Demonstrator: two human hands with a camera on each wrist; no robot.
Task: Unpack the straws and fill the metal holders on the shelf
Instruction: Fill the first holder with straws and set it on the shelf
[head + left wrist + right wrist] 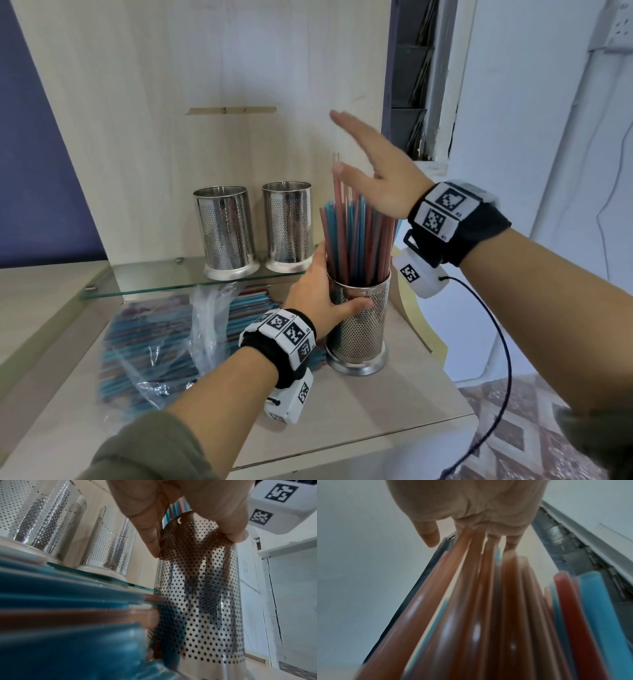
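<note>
Pink and blue straws [356, 236] stand bunched in a perforated metal holder [358, 329], long axes near upright, tops fanning slightly. The holder sits on the wooden counter [394, 404], close to its right edge. The left hand [318, 301] wraps around the holder's upper wall, thumb across the front. Above that grip, the right hand [380, 178] is spread flat, fingers straight, palm against the straw tops, gripping nothing. Left of the grip, loose straws lie flat in a crinkled clear plastic bag [178, 339]. Beyond it, two shiny cylindrical holders [226, 229] stand on the glass shelf [144, 281], open room between them and its left edge.
</note>
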